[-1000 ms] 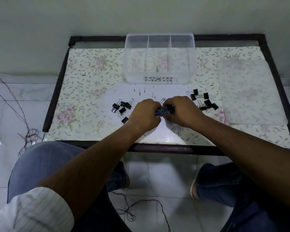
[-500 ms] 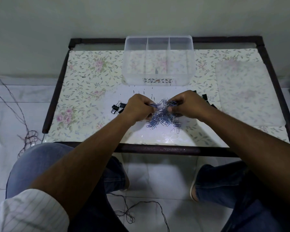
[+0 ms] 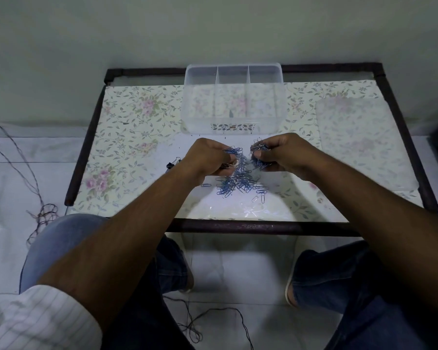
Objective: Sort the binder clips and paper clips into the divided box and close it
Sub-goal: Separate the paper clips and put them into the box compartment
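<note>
Two hands, left hand (image 3: 208, 157) and right hand (image 3: 281, 154), each have fingers closed on a bunch of paper clips (image 3: 238, 180) at table centre; recommend carrying both bunches to the divided box (image 3: 234, 99) at 12 o'clock, over one compartment only.

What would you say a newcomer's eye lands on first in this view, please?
Probably the tangle of blue paper clips at the table's middle, with the left hand and right hand each gripping a bunch just above it. Next, the clear divided box behind them, open, its compartments apparently empty, and its lid lying flat to the right.
</note>
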Demonstrator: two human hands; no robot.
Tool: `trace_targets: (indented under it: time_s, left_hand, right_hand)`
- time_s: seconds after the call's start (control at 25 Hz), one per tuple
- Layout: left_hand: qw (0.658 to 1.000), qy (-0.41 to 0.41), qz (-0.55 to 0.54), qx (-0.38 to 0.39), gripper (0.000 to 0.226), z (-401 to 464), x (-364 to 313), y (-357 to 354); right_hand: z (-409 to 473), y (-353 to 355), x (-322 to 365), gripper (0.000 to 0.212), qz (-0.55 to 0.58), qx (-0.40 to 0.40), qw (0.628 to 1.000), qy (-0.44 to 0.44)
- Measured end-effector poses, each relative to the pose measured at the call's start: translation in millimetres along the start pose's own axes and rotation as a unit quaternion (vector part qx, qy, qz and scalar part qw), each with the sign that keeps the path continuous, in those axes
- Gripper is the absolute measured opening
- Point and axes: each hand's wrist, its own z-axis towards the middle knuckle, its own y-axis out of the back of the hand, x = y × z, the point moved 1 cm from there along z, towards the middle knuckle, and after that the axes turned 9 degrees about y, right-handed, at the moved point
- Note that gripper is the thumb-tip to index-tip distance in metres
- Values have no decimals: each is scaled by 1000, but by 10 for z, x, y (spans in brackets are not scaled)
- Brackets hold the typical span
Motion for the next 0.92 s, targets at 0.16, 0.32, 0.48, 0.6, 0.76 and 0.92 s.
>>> trace_targets:
  time_s: [0.16,0.32,0.48,0.6,0.76,0.92]
  left_hand:
    - [999,-11,-39,15,15,-92,-232,-107]
    - [999,-36,-34,-6,16,66,-643,-268]
    - [998,-44,-23,-29,8,399,-1102,-563]
    - [998,-32,-9,-56,11,661,-1306,-747]
    - [996,-20,18,-83,11,870,-1406,-810]
    - [997,-19,31,-71,15,917,-1503,-811]
  right_hand:
    - [43,224,283,21,34,-47,997,49]
    - [304,474,475,20,51,-107,989,85]
    - [716,635,538,14,22,-185,977,107]
    - [1022,699,504,14,-28,-233,966,108]
    - [1259,681,441,26,-157,-249,950,105]
    - [1313,658,525,26,-171,-198,962,76]
